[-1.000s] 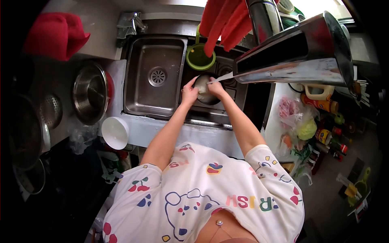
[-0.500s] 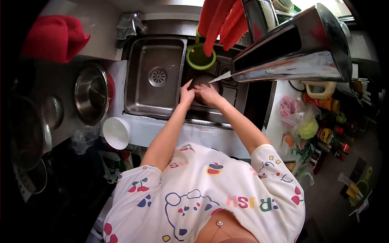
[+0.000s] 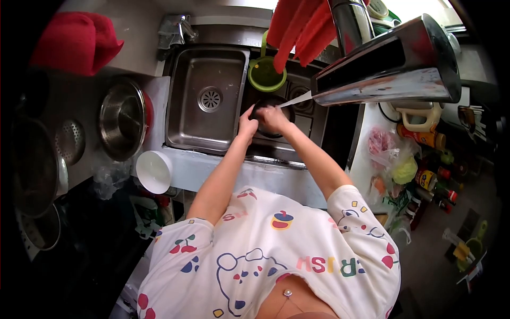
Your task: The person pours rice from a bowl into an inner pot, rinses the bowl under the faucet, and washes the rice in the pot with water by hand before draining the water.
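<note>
In the right basin of the sink sits a dark round bowl or small pan (image 3: pixel 288 114); its exact kind is hard to make out. My left hand (image 3: pixel 247 126) grips its left rim, thumb along the edge. Inside the vessel, my right hand (image 3: pixel 273 118) is bent downward, its fingers smeared by motion and partly hidden. A stream of water (image 3: pixel 295 100) runs from the chrome faucet (image 3: pixel 382 66) into the vessel beside my right hand. Just behind stands a green strainer or basket (image 3: pixel 267 77) with a long handle.
The left basin (image 3: pixel 183 119) has a drain. Red cloths (image 3: pixel 303 29) hang by the faucet. At left are a steel pot (image 3: pixel 123 121), a white bowl (image 3: pixel 154 171) and a perforated ladle (image 3: pixel 70 141). Bagged vegetables (image 3: pixel 382 146) and several bottles (image 3: pixel 433 183) lie at right.
My right hand has shifted slightly within the vessel, its fingers now more curled and blurred. My left hand keeps its hold on the rim. The view has shifted slightly.
</note>
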A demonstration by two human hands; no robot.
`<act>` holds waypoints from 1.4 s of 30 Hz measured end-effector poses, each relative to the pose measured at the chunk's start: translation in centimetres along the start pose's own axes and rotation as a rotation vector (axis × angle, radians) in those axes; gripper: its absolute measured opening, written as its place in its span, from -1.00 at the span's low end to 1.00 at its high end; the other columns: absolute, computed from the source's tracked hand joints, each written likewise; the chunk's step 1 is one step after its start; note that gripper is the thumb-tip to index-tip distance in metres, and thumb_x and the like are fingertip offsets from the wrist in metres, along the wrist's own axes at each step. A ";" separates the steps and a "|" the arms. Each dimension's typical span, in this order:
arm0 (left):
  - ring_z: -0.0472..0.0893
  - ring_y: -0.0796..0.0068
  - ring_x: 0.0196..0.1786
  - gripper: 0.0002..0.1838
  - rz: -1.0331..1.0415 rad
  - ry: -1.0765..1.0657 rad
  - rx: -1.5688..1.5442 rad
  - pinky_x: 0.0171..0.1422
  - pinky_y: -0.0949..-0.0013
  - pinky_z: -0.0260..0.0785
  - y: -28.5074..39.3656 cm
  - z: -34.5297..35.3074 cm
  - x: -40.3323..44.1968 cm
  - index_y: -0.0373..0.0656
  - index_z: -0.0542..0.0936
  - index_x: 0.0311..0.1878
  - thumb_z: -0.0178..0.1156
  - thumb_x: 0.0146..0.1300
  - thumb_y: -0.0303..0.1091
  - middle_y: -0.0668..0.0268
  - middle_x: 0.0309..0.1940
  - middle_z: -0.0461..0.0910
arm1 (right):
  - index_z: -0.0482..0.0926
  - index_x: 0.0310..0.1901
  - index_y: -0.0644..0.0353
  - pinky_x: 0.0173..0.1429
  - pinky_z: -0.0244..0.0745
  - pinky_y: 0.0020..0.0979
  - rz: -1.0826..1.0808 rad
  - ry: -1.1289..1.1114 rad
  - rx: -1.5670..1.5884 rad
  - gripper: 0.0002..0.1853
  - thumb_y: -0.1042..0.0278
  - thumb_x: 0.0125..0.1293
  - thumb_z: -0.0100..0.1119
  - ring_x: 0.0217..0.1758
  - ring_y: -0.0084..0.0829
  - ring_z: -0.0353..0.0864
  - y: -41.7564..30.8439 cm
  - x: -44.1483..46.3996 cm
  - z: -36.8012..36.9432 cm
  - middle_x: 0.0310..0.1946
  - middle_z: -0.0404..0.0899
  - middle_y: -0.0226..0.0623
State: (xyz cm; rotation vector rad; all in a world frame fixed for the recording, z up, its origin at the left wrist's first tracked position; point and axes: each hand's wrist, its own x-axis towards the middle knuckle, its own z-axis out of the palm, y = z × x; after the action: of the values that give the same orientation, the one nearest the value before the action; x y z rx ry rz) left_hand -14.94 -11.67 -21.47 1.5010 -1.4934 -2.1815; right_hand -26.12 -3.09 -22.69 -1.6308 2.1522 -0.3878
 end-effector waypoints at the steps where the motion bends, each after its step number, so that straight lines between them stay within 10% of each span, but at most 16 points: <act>1: 0.46 0.52 -0.27 -0.22 0.039 0.000 0.021 -0.24 0.51 0.24 -1.0 -0.2 0.7 -0.05 0.48 0.32 -0.12 -0.08 -0.74 0.27 -0.11 0.60 | 0.66 -0.12 0.03 0.05 0.44 -0.01 -0.026 -0.003 -0.009 -0.74 0.28 0.16 0.13 -0.01 -0.14 0.61 -0.1 -0.4 0.7 -0.16 0.66 -0.26; 2: 0.35 0.65 -0.60 -0.17 0.078 0.002 0.042 -0.63 0.55 0.10 -2.0 -0.3 1.5 0.03 0.46 0.34 -0.13 -0.08 -0.77 0.35 -0.28 0.60 | 0.66 -0.14 0.06 0.08 0.42 0.03 -0.052 -0.008 -0.017 -0.76 0.29 0.15 0.14 0.01 -0.14 0.60 -0.1 -0.8 1.4 -0.15 0.65 -0.23; 9: 0.33 0.63 -0.62 -0.16 0.088 -0.010 0.027 -0.63 0.52 0.08 -1.9 -0.2 1.1 -0.02 0.43 0.35 -0.13 -0.10 -0.79 0.30 -0.18 0.60 | 0.54 -0.03 0.26 0.12 0.49 -0.10 0.149 -0.055 0.166 -0.66 0.44 0.11 0.19 0.07 0.09 0.55 2.1 -2.2 -0.8 0.00 0.57 0.08; 13: 0.33 0.63 -0.61 -0.16 0.064 -0.017 0.012 -0.63 0.51 0.08 -1.6 -0.1 0.9 -0.02 0.44 0.35 -0.12 -0.11 -0.79 0.30 -0.16 0.60 | 0.39 0.12 0.35 0.14 0.48 -0.09 0.526 -0.178 0.363 -0.33 0.23 -0.02 0.39 0.09 0.12 0.54 3.2 -0.9 -0.8 0.03 0.54 0.19; 20: 0.52 0.59 -0.38 -0.19 0.180 -0.011 0.060 -0.44 0.53 0.30 -1.8 0.0 0.9 -0.04 0.46 0.34 -0.09 -0.09 -0.77 0.26 -0.01 0.61 | 0.34 0.21 0.38 0.24 0.46 -0.16 0.587 -0.182 0.330 -0.09 0.15 -0.21 0.53 0.14 0.08 0.53 1.1 0.9 1.3 0.05 0.52 0.23; 35: 0.38 0.63 -0.60 -0.20 0.102 -0.030 0.048 -0.60 0.52 0.17 -1.7 0.0 0.8 0.04 0.45 0.34 -0.11 -0.04 -0.76 0.32 -0.17 0.62 | 0.52 -0.18 0.29 -0.05 0.47 0.04 0.386 0.118 0.398 -0.77 0.30 0.25 0.09 -0.11 0.21 0.56 2.1 -0.6 1.9 -0.26 0.60 0.18; 42: 0.39 0.63 -0.59 -0.20 0.092 -0.023 0.023 -0.60 0.52 0.18 -1.2 0.0 0.4 0.03 0.45 0.34 -0.10 -0.04 -0.76 0.32 -0.18 0.62 | 0.52 -0.23 0.24 -0.07 0.45 0.03 0.267 0.254 0.346 -0.83 0.43 0.13 0.10 -0.14 0.17 0.54 1.2 0.0 2.1 -0.30 0.58 0.09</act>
State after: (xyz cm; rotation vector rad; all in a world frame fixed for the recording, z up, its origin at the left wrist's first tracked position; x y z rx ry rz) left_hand -14.71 -11.29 -22.64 1.3886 -1.5671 -2.1440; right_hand -26.11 -2.70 -25.11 -1.1386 2.2869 -0.8657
